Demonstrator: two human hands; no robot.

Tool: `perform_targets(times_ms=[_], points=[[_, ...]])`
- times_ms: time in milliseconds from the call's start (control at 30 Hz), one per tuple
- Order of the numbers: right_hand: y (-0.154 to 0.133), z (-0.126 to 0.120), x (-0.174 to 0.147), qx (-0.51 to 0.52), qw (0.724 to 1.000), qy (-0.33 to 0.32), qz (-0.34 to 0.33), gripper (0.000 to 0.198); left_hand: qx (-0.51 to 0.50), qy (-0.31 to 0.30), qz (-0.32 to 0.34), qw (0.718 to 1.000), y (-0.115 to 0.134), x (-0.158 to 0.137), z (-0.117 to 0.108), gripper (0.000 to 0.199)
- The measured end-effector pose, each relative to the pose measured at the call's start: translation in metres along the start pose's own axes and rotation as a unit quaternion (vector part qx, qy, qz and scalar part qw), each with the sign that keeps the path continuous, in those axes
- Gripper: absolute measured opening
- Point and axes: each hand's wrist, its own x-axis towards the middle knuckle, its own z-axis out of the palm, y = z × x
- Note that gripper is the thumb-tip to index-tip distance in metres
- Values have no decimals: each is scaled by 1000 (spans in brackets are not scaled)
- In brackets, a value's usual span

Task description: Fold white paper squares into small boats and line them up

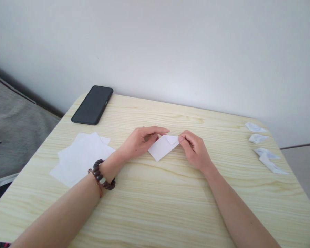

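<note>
A small folded piece of white paper (160,148) is held a little above the middle of the table, one pointed corner toward me and a smaller folded flap near its top right. My left hand (142,141) is closed at the paper's upper left edge, thumb against it and index finger reaching along the top. At the right corner, my right hand (195,148) pinches the paper between thumb and bent fingers. A beaded bracelet (100,175) circles my left wrist.
Loose white sheets (80,156) lie in a spread pile on the left of the wooden table (155,206). Behind them rests a black phone (93,105). Several small folded paper pieces (258,138) line the right edge. A white wall (170,51) rises behind the table.
</note>
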Motion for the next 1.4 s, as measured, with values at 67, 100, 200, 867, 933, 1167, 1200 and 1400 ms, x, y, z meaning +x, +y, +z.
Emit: perform_targets(times_ms=[67, 100, 200, 867, 933, 1167, 1200, 1400], points=[[0, 0, -1, -3, 1000, 2, 6, 25, -3, -14, 20, 1000, -2, 1, 0, 25], [0, 1, -1, -7, 1000, 3, 6, 25, -1, -20, 34, 999, -3, 1, 0, 23], [1, 3, -1, -32, 999, 9, -6, 22, 15, -20, 68, 997, -5, 2, -1, 17], [5, 10, -5, -203, 972, 58, -106, 10, 375, 18, 100, 922, -10, -5, 4, 31], [4, 11, -5, -243, 963, 98, -65, 8, 387, -16, 105, 916, -9, -6, 6, 42], [11, 9, -4, -206, 972, 68, -93, 14, 416, -34, 77, 905, -7, -6, 7, 50], [11, 9, -4, -203, 972, 63, -103, 13, 418, -34, 76, 905, -6, -6, 7, 50], [7, 11, -4, -217, 969, 33, -116, 14, 416, -31, 77, 905, -8, -6, 9, 52]])
